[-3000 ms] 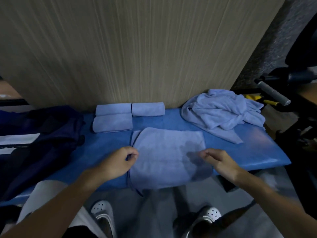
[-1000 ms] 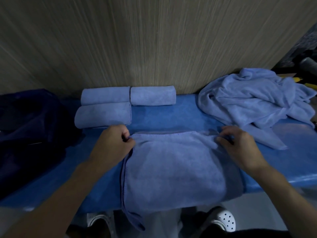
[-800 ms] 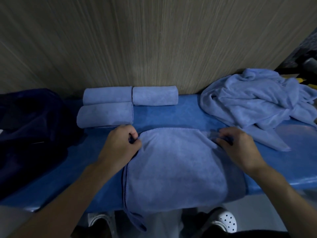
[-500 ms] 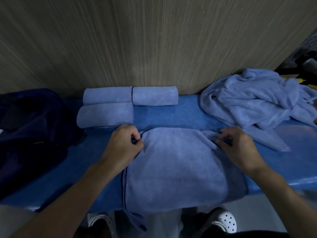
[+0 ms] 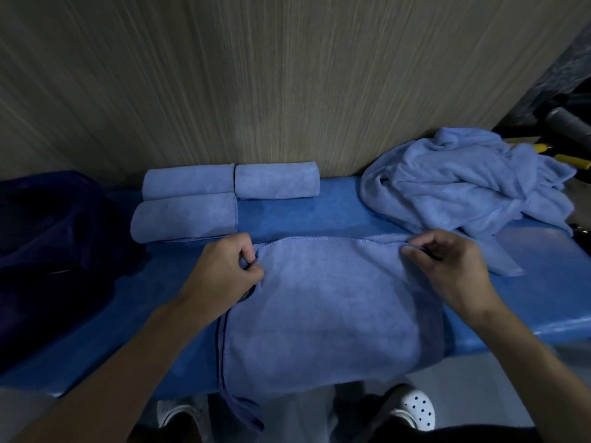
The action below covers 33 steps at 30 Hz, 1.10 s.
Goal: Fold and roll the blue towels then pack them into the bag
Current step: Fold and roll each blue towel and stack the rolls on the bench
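A folded blue towel [image 5: 329, 308] lies flat on the blue bench [image 5: 303, 219], its near edge hanging over the front. My left hand [image 5: 224, 270] pinches the towel's far left corner. My right hand [image 5: 447, 266] pinches its far right corner. Three rolled blue towels [image 5: 192, 203] sit against the wall behind my left hand. A heap of loose blue towels [image 5: 463, 183] lies at the back right. A dark blue bag [image 5: 54, 251] slumps at the left end of the bench.
A wood-grain wall [image 5: 256, 75] rises straight behind the bench. Dark equipment and a yellow-handled tool [image 5: 572, 159] lie past the bench's right end. My white clogs [image 5: 415, 407] stand on the floor below the bench's front edge.
My hands moved from the towel's near side to its far corners and took hold of them. Over the last second the far edge has bunched slightly between them.
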Available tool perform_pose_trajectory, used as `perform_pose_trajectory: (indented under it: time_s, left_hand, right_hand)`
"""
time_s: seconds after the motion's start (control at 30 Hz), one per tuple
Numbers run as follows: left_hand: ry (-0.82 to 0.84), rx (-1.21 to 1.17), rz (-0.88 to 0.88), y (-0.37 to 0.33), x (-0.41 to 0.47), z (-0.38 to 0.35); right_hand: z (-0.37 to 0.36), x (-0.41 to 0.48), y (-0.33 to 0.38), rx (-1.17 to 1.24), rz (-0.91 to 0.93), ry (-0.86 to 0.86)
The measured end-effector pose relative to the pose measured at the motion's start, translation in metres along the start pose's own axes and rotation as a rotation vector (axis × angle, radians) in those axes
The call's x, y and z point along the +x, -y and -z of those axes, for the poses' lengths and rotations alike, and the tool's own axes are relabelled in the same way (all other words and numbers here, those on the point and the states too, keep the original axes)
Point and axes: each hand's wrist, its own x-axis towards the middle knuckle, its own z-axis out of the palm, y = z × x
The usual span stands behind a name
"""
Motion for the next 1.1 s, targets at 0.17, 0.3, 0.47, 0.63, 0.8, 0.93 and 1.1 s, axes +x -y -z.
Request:
perform_pose_trajectory:
  time_s: [0.17, 0.3, 0.47, 0.63, 0.8, 0.93, 1.1]
  left_hand:
    - [-0.034, -0.104, 0.043, -0.007, -0.001, 0.010]
    - [-0.044, -0.211, 0.101, -0.024, -0.005, 0.030]
    - [-0.082, -0.361, 0.125, -0.062, -0.014, 0.066]
    - [-0.138, -0.477, 0.006, -0.115, -0.028, 0.113]
    - [-0.193, -0.598, -0.104, -0.164, -0.049, 0.161]
    - [-0.157, -0.701, -0.150, -0.192, -0.066, 0.185]
    - [-0.129, -0.749, -0.148, -0.215, -0.081, 0.198]
  right_hand:
    - [0.013, -0.006, 0.003, 0.188, -0.073, -0.078]
    - [0.034, -0.013, 0.015, 0.282, -0.096, -0.129]
    - [0.069, -0.020, 0.045, 0.334, -0.069, -0.163]
    - [0.114, -0.031, 0.097, 0.357, 0.062, -0.171]
    - [0.155, -0.051, 0.145, 0.354, 0.212, -0.193]
    - [0.176, -0.068, 0.172, 0.354, 0.291, -0.217]
    - [0.188, -0.076, 0.189, 0.391, 0.311, -0.259]
